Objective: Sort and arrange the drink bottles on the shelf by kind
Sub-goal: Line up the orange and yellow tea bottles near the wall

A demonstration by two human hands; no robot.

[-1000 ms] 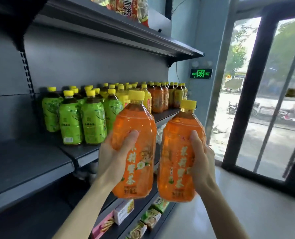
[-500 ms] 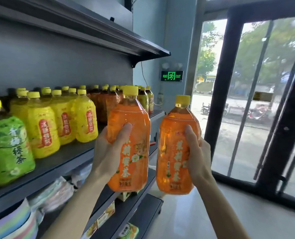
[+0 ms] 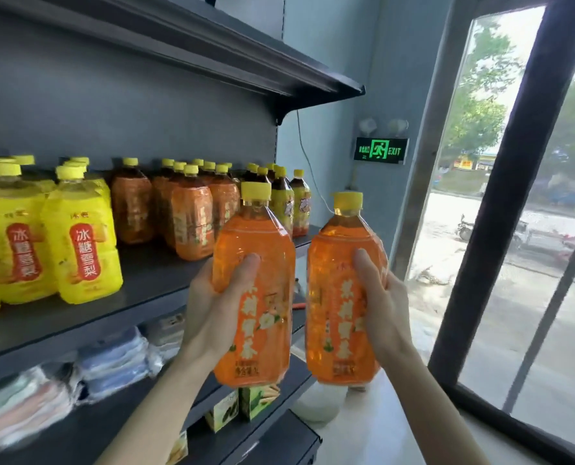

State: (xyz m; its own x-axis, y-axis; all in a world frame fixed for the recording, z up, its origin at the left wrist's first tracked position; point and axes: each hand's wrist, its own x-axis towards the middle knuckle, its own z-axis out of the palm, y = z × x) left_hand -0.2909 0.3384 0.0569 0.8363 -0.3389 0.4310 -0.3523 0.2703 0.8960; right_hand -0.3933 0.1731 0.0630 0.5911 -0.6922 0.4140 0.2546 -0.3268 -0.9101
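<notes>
I hold two orange tea bottles with yellow caps upright in front of the shelf [image 3: 78, 325]. My left hand [image 3: 214, 307] grips the left orange bottle [image 3: 257, 313] around its middle. My right hand [image 3: 383, 303] grips the right orange bottle [image 3: 338, 297] the same way. Behind them on the shelf stand several orange bottles [image 3: 190, 219] in a group. Yellow pear-drink bottles [image 3: 81, 239] stand to their left. Dark bottles with yellow labels [image 3: 288, 199] fill the shelf's right end.
An upper shelf [image 3: 212, 52] overhangs the bottles. The lower shelf carries wrapped cloth packs [image 3: 111, 360] and small snack boxes [image 3: 239, 406]. A dark door frame [image 3: 501, 209] and glass stand to the right, with an exit sign [image 3: 380, 151] on the wall.
The view has slid right along the shelf: green bottles left the frame and the orange group came nearer. Both held bottles stay upright in my hands, now closer to that group.
</notes>
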